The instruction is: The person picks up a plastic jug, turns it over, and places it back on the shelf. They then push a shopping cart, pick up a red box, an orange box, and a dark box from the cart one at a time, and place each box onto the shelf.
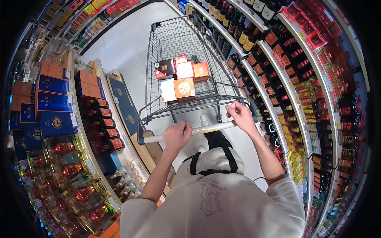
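A wire shopping cart [152,51] stands in front of me, its pale handle [206,129] running across just ahead of my waist. My left hand [177,135] is closed at the left part of this handle. Towards the handle's right end is my right hand [240,116], with its fingers curled in and thumb against them. Several boxes sit together in the cart basket: an orange box with a round emblem [185,87], a white box [168,90], a dark box [165,68], a red-edged white box [184,70] and an orange-red box [201,71].
Shelves of bottles [249,40] curve along the right side. On the left, a shelf holds blue boxes [55,123], red-labelled dark bottles [113,133] and clear packages with red contents [73,170]. Pale tiled floor [119,37] stretches ahead of the cart.
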{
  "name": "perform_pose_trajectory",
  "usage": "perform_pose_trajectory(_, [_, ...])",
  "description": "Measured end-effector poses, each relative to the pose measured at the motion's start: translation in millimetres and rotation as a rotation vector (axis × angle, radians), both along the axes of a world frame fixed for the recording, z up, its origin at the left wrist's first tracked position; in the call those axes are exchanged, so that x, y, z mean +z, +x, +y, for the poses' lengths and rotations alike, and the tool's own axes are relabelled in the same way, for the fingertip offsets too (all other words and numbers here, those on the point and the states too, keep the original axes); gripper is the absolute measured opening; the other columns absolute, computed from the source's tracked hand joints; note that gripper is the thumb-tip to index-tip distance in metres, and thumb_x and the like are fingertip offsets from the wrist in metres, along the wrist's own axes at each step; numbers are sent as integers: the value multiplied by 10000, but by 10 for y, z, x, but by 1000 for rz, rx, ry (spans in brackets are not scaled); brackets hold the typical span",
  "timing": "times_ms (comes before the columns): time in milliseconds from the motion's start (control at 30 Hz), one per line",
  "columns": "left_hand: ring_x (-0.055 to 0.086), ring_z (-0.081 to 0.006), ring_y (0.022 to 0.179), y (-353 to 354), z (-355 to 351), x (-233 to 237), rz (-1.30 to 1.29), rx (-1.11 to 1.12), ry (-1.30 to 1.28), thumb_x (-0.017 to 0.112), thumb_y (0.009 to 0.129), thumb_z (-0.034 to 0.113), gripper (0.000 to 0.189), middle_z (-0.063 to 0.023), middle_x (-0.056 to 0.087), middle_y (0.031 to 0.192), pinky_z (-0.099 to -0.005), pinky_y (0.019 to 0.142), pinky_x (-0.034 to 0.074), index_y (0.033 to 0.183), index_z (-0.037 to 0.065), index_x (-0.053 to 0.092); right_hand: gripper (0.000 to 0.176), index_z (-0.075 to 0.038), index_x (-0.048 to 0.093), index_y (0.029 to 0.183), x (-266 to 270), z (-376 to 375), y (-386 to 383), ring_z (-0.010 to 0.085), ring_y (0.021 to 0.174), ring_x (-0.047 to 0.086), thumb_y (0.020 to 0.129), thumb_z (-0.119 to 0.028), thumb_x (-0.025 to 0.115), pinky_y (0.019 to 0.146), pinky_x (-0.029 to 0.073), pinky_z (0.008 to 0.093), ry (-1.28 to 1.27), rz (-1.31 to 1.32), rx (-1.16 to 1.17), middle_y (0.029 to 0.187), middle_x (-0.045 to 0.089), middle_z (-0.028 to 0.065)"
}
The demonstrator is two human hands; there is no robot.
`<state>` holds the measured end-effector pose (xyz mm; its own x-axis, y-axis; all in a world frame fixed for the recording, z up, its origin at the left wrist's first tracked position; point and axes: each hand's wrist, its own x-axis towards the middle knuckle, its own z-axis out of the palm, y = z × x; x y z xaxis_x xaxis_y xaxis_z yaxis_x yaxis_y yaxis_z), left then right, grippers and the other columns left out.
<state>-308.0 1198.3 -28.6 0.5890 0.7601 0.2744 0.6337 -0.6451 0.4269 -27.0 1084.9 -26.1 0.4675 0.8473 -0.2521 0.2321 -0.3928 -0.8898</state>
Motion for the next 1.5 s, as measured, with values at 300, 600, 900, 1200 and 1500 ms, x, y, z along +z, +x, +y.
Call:
perform_pose_trajectory(300, [601,-284,497,129,929,67,0,67,-8,726,873,209,241,-71,590,575,-403,488,473,677,106,633,360,-27,650,897,3,1079,306,102,762,709,1058,-348,624,715,507,276,-3,337,186,802,739,33])
perform_pose_trajectory(600, [562,-300,472,272,1996,96,-74,136,50,707,852,119,249,-97,542,546,-408,476,440,636,60,599,290,-22,684,961,163,2188,378,149,750,733,1048,-295,638,709,528,293,-3,179,254,788,736,59])
perform_pose_trajectory(900, [553,-241,471,355,3180,21,-91,114,167,719,810,83,201,-44,549,555,-362,487,446,650,98,599,298,-12,664,940,73,3421,519,115,735,711,1057,-285,637,705,529,276,25,248,245,778,732,46])
perform_pose_trajectory(1200, [613,-239,518,613,4473,97,-114,130,49,744,806,89,164,-32,592,579,-358,520,493,687,115,633,359,-28,682,930,132,4823,711,106,707,707,1055,-360,628,684,527,271,-54,70,243,763,740,32])
perform_pose_trajectory(1500, [636,-296,546,717,5753,104,-59,161,45,742,831,117,165,-68,625,605,-396,550,518,695,107,649,403,-73,707,949,61,6166,842,123,723,728,1030,-455,606,704,523,299,-63,-40,248,774,753,0])
